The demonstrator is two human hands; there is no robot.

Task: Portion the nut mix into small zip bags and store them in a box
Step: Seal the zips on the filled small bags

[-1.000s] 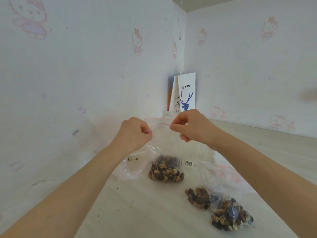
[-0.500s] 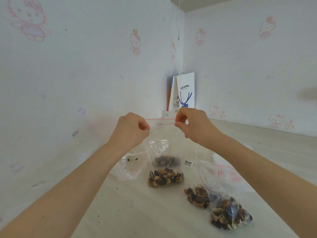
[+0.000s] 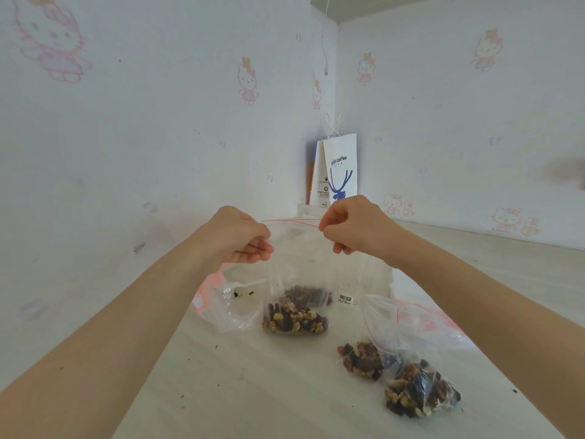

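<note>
both hands hold one small zip bag (image 3: 297, 274) upright over the table (image 3: 253, 391), in the middle of the view. the left hand (image 3: 243, 239) has its fingers curled round the bag's top left corner. the right hand (image 3: 351, 229) pinches the right end of the red zip strip (image 3: 291, 221) between thumb and forefinger. the strip runs taut between them, and near the right hand it looks like two lines slightly apart. a portion of nut mix (image 3: 294, 321) sits in the bottom of the bag. i cannot tell whether the bottom touches the table or hangs just above it.

right behind it, a clear package with a barcode sticker (image 3: 345, 298) holds darker nuts; its outline is hard to make out. to the left lies a crumpled clear bag (image 3: 231, 312) with only a few seeds in it. to the right, two filled bags lie on the table, one (image 3: 361, 361) touching the other (image 3: 418, 394), their loose tops reaching back towards the right forearm.

a white paper bag (image 3: 342, 169) with a blue deer stands in the far corner, where the two walls meet.

the table runs straight into the wall on the left and at the back, so those sides are closed. the widest bare stretch is near the person, between the forearms, flecked with dark crumbs.
</note>
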